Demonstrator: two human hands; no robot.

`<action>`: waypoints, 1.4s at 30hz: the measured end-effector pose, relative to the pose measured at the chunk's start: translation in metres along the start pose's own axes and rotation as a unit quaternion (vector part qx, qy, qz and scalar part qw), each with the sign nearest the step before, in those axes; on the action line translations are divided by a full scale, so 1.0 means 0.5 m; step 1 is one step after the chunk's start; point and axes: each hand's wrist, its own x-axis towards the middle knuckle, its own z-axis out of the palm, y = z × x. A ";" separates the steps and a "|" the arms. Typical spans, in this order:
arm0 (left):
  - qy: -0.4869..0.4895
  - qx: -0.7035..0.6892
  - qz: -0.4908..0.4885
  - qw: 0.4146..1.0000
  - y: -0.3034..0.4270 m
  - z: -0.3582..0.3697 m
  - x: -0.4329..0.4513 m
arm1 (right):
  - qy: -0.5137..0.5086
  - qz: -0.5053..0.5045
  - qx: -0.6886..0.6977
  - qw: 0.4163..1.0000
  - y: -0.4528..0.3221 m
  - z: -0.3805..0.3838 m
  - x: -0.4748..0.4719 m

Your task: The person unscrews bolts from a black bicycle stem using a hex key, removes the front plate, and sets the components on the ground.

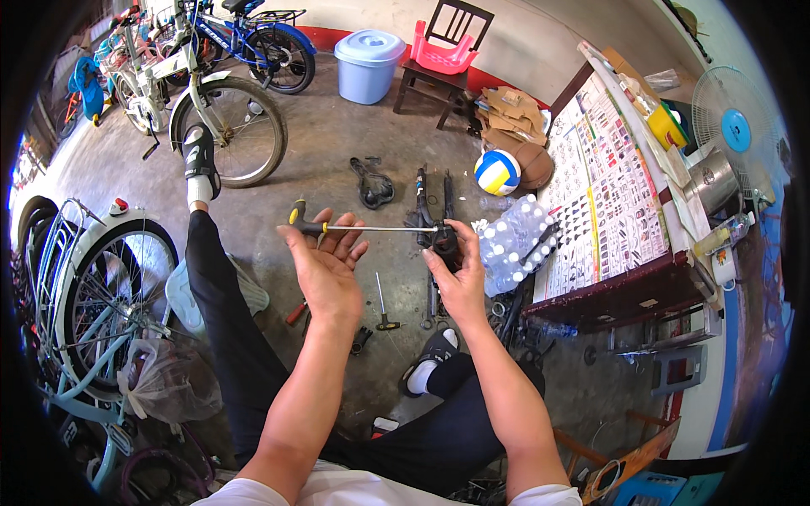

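Note:
A T-handle hex wrench (380, 229) with a black and yellow grip lies across the open fingers of my left hand (329, 272), palm up, its grip between thumb and fingers. The far end of its shaft meets a small black bicycle part (445, 243), held between the thumb and fingers of my right hand (462, 272). What kind of part it is, I cannot tell. Below, on the concrete floor, lie a second T-handle wrench (387, 326), a red-handled tool (295, 314) and a black clamp-like part (361, 340). A bicycle saddle (373, 186) and a black fork (421, 190) lie farther ahead.
Shrink-wrapped plastic bottles (516, 243) and a chart-covered cabinet (607, 190) stand to the right, a volleyball (497, 172) beyond. A white bicycle (231, 133) stands ahead left. Nearer left are a pale blue bicycle (114, 303), a plastic stool (247, 291) and a plastic bag (168, 379).

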 end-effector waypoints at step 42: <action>0.033 0.040 0.089 0.995 -0.062 -0.056 0.023 | 0.028 -0.009 -0.006 1.000 0.023 -0.052 0.016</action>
